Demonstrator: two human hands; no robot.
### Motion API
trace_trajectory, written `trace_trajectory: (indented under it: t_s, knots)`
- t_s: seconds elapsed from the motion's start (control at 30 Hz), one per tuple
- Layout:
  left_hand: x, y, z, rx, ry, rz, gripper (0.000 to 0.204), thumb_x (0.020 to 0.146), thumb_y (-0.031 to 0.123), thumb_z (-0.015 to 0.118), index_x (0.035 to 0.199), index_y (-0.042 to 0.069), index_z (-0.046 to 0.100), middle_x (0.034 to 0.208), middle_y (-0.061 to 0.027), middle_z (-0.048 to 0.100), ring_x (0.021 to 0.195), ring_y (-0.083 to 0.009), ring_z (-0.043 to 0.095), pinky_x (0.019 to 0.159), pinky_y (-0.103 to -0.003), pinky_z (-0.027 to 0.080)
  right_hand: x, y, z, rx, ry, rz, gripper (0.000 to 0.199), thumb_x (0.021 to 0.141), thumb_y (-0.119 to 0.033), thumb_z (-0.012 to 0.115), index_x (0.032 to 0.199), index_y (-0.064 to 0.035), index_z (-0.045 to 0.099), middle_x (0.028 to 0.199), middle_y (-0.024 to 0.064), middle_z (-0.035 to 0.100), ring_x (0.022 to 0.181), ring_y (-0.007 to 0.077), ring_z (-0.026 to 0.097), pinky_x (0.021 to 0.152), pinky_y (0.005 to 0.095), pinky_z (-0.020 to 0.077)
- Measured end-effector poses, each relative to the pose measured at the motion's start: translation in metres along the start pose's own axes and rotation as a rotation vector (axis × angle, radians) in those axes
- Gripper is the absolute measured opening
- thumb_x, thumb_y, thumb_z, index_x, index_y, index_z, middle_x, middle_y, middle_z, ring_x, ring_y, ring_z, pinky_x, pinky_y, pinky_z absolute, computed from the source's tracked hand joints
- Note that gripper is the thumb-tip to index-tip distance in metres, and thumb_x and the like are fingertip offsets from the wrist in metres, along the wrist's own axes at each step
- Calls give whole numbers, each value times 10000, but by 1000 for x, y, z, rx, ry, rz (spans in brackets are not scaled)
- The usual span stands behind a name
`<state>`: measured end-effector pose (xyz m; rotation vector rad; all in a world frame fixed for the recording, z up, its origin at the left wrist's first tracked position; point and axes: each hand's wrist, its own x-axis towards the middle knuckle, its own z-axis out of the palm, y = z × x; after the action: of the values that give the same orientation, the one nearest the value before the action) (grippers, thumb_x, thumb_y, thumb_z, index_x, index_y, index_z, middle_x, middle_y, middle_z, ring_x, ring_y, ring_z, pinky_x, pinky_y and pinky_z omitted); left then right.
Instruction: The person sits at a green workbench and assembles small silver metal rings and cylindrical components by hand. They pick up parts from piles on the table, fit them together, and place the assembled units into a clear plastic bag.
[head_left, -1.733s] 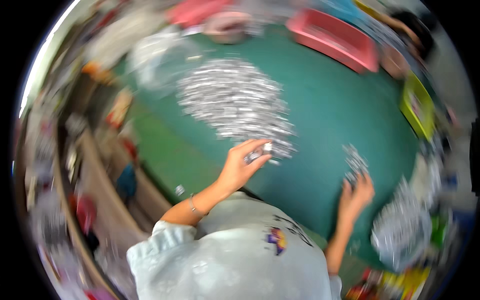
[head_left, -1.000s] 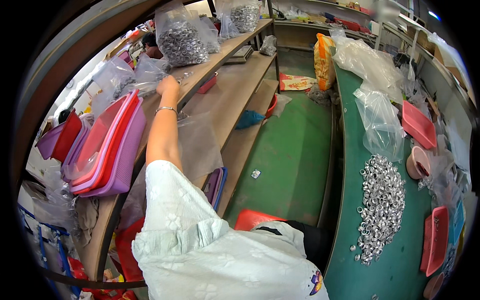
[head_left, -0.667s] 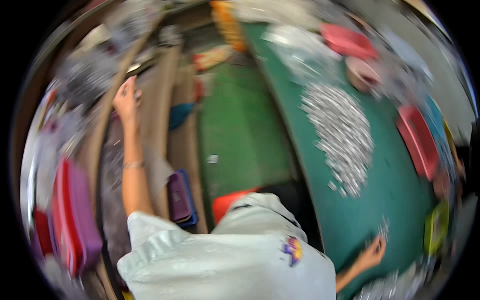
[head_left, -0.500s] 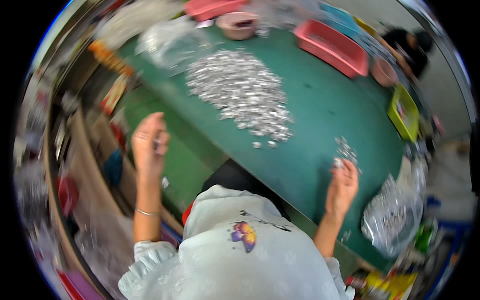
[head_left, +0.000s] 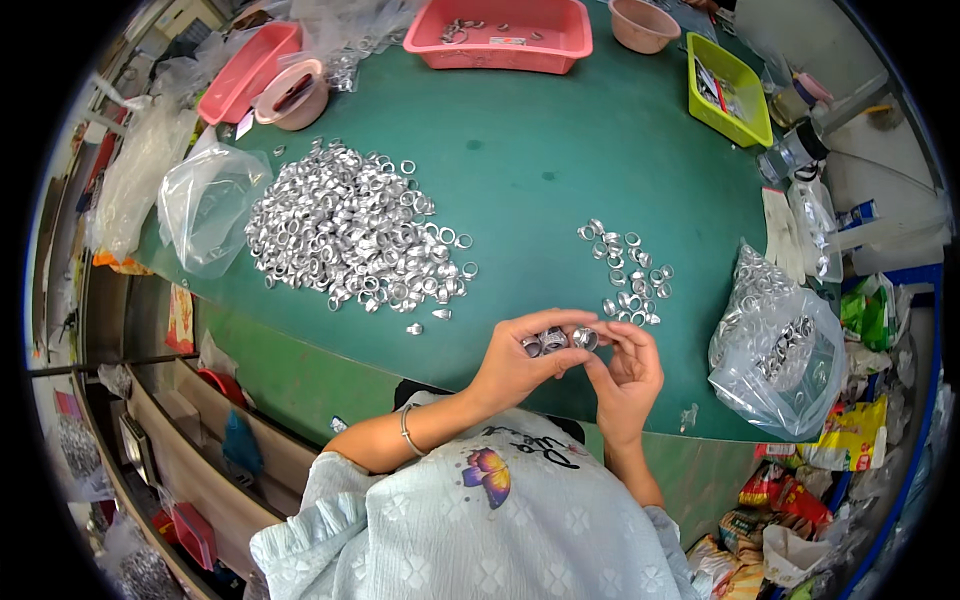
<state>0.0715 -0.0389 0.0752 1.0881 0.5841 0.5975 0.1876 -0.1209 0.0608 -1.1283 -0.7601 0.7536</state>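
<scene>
My hands meet at the table's near edge. My left hand is closed around several silver metal rings, thumb below and fingers above them. At its fingertips, one more silver ring stands between my two hands, with the thumb and fingers of my right hand closed against it. Fingers partly hide these rings. On the table to the left lies a large pile of similar rings. A smaller scattered group of rings lies just beyond my right hand.
The green table carries a pink tray, a pale pink bowl and a lime green basket at the back. A clear bag of rings stands at the right edge. An empty-looking plastic bag lies left of the pile.
Both hands were apart, the left one out over the floor side and the right one by the small group. They have come together at the rings. The view has turned.
</scene>
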Motion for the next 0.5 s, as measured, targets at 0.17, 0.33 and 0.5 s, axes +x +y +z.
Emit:
trace_trajectory:
  t_s: [0.17, 0.33, 0.5]
  knots:
    - [12, -4, 3, 3, -72, -36, 320, 772, 36, 663, 1087, 25, 606, 808, -1, 536, 671, -48, 490, 541, -176, 412, 2, -5, -8, 238, 79, 250, 227, 818, 34, 569, 1041, 50, 527, 973, 99, 595, 940, 165, 554, 847, 286, 413]
    - [21, -13, 8, 64, -89, 24, 313, 766, 46, 669, 1072, 26, 609, 799, 0, 541, 667, -55, 488, 540, -186, 407, -1, 0, -16, 444, 142, 364, 157, 889, -33, 502, 1019, 49, 539, 915, 93, 607, 856, 142, 565, 803, 265, 421]
    - [31, -19, 12, 97, -171, 23, 265, 767, 16, 636, 1031, 12, 607, 800, -38, 555, 591, -61, 500, 468, -170, 366, -5, 3, -20, 278, 224, 377, 110, 889, -50, 514, 909, 34, 582, 854, 78, 612, 804, 113, 555, 749, 243, 420]
